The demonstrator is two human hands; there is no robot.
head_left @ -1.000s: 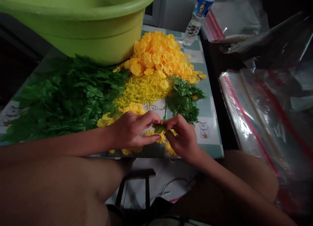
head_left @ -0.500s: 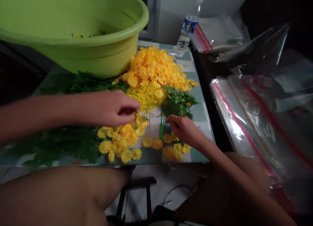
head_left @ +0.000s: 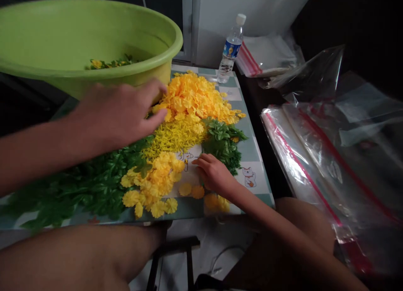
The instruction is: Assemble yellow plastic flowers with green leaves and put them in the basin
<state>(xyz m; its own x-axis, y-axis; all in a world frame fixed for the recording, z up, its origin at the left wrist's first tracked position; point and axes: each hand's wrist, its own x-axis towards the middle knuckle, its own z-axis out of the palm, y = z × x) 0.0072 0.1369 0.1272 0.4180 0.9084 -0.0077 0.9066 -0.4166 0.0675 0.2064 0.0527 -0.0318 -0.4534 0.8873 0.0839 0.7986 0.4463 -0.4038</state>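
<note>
Yellow flower heads lie on the tabletop, nearer you than the green tub and to its right. They look light, thin and easily creased; you'd best pinch each at its centre. Your left hand, in front of the tub, is spread, thumb apart; your right hand, farther right of the tub, has bunched fingers, pinching what I cannot tell.

Ruffled orange-yellow flowers are forming a loose heap toward the rear of the counter. Thin yellow strips are lying directly in front of it. A smaller flower pile is sitting near the front edge, single flat blooms lying beside it. Dark green leaves are spreading along its left side; a smaller leaf clump is resting right of the strips.
</note>
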